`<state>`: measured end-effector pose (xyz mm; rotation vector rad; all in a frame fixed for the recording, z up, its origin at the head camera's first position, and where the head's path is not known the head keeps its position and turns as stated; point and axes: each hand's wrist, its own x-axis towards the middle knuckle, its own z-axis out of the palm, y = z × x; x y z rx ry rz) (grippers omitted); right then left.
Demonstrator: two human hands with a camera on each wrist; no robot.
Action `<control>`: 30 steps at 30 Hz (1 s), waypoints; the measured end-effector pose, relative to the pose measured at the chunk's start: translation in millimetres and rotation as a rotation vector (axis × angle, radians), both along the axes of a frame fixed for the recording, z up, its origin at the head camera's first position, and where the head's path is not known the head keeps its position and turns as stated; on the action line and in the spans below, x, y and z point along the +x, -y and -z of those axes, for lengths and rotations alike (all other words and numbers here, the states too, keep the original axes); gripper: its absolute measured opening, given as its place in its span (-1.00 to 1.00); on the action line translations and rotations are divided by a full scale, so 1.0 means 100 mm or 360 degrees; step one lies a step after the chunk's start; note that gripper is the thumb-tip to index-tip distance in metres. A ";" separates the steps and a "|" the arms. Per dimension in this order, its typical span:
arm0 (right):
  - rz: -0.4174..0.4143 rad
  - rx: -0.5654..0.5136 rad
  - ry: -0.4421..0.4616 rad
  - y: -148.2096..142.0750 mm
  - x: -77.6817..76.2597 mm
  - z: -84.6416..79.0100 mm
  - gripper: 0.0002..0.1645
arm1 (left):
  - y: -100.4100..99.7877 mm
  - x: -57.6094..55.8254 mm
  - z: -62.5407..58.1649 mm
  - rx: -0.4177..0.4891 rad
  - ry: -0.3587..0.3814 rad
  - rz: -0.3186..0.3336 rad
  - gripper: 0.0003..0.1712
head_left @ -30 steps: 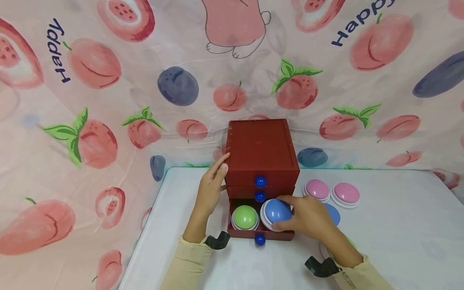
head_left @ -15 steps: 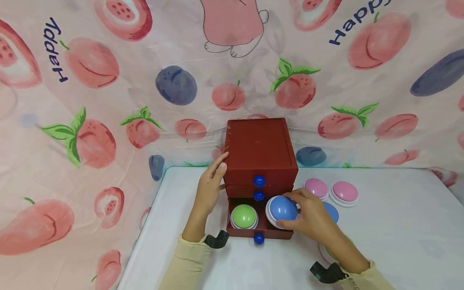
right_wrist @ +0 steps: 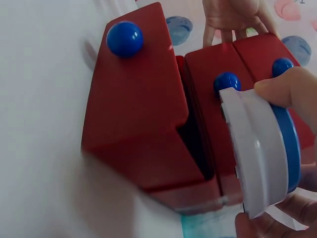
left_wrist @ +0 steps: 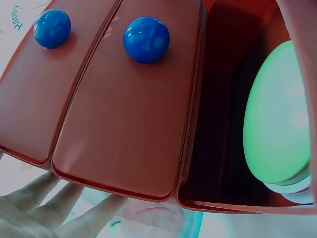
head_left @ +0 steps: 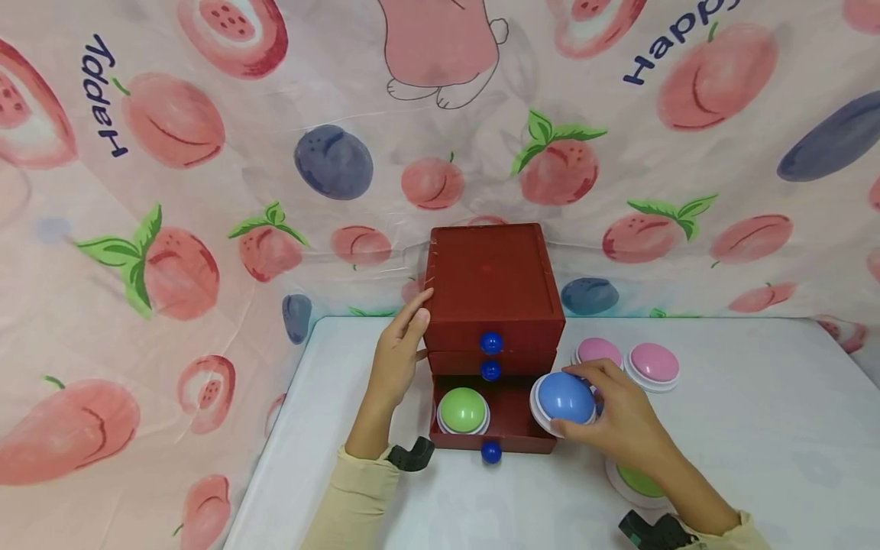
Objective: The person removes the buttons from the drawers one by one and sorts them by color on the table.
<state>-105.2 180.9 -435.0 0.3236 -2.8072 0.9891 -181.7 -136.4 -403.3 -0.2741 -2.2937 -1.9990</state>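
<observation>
My right hand (head_left: pixel 622 420) grips a blue domed push button (head_left: pixel 565 397) with a white base, thumb on one side and fingers on the other. It is raised and tilted over the right end of the pulled-out bottom drawer (head_left: pixel 454 442); the right wrist view shows the button's white underside edge (right_wrist: pixel 247 153). Inside that drawer, at the left, sits a green domed button (head_left: pixel 462 410). My left hand (head_left: pixel 393 363) rests against the left side of the dark red drawer box (head_left: pixel 491 283), its fingers (left_wrist: pixel 84 218) extended.
Two pink buttons (head_left: pixel 655 363) stand on the white table (head_left: pixel 756 428) right of the box. Another green button (head_left: pixel 641 481) lies nearer, partly behind my right forearm. The two upper drawers, with blue knobs (head_left: pixel 491 343), are closed. A fruit-print cloth (head_left: pixel 275 153) hangs behind.
My right hand has lifted the blue button from beside the green one and carried it rightward to the drawer's right edge. My left hand stays on the box.
</observation>
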 end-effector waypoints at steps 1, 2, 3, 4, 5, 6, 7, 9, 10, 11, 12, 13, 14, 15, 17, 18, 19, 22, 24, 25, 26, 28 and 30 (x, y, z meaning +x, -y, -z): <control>0.0009 -0.0001 0.0006 -0.03 0.01 0.00 -0.05 | 0.00 0.00 0.00 0.0001 -0.0001 0.0001 -0.51; 0.0015 -0.0005 0.0006 -0.07 0.01 0.01 -0.05 | 0.00 0.00 0.00 0.0000 0.0000 0.0001 -0.51; 0.0024 -0.0004 0.0009 -0.11 0.02 0.01 -0.04 | 0.00 0.00 0.00 0.0000 0.0000 0.0002 -0.51; 0.0034 0.0001 0.0011 -0.14 0.03 0.01 -0.04 | 0.00 0.00 0.00 0.0000 0.0000 0.0002 -0.51; 0.0045 0.0007 0.0004 -0.18 0.03 0.00 -0.04 | 0.00 0.00 0.00 0.0001 -0.0001 0.0003 -0.51; 0.0058 0.0017 0.0005 -0.22 0.04 0.00 -0.04 | 0.00 0.00 0.00 0.0003 -0.0001 0.0004 -0.51; 0.0072 0.0027 0.0010 -0.26 0.04 0.00 -0.03 | 0.00 0.00 0.00 0.0005 -0.0002 0.0005 -0.51; 0.0100 0.0043 0.0022 -0.35 0.05 -0.01 -0.04 | 0.00 0.00 0.00 0.0007 -0.0003 0.0005 -0.52; 0.0115 0.0050 0.0026 -0.39 0.05 -0.01 -0.04 | 0.00 0.00 0.00 0.0008 -0.0004 0.0006 -0.52; 0.0127 0.0051 0.0035 -0.44 0.05 0.00 -0.05 | 0.00 0.00 0.00 0.0010 -0.0004 0.0007 -0.52; 0.0138 0.0055 0.0051 -0.49 0.05 0.00 -0.04 | 0.00 0.00 0.00 0.0011 -0.0004 0.0008 -0.52; 0.0148 0.0053 0.0058 -0.53 0.06 0.01 -0.04 | 0.00 0.00 0.00 0.0011 -0.0004 0.0009 -0.52; 0.0157 0.0050 0.0061 -0.58 0.05 0.02 -0.04 | 0.00 0.00 0.00 0.0011 -0.0003 0.0009 -0.52; 0.0165 0.0049 0.0066 -0.63 0.05 0.04 -0.03 | 0.00 0.00 0.00 0.0011 -0.0003 0.0008 -0.52; 0.0180 0.0045 0.0063 -0.72 0.05 0.08 -0.02 | 0.00 0.00 0.00 0.0012 0.0000 0.0007 -0.52; 0.0187 0.0047 0.0065 -0.77 0.05 0.10 -0.01 | 0.00 0.00 0.00 0.0012 0.0003 0.0006 -0.51; 0.0202 0.0059 0.0065 -0.81 0.05 0.13 0.00 | 0.00 0.00 0.00 0.0011 0.0004 0.0004 -0.51; 0.0244 0.0076 0.0073 -0.94 0.06 0.19 0.04 | 0.00 0.00 0.00 0.0011 0.0010 0.0003 -0.51; 0.0285 0.0096 0.0092 -1.03 0.06 0.23 0.07 | 0.00 0.01 -0.01 0.0014 0.0010 0.0004 -0.51; 0.0310 0.0108 0.0096 -1.07 0.06 0.26 0.08 | 0.00 0.01 -0.01 0.0016 0.0010 0.0007 -0.51; 0.0329 0.0107 0.0107 -1.10 0.07 0.27 0.09 | 0.00 0.01 -0.01 0.0017 0.0009 0.0009 -0.51; 0.0365 0.0116 0.0118 -1.17 0.07 0.31 0.10 | -0.01 0.01 -0.01 0.0020 0.0007 0.0012 -0.51; 0.0390 0.0128 0.0115 -1.22 0.07 0.35 0.09 | 0.00 0.01 -0.01 0.0019 0.0006 0.0011 -0.51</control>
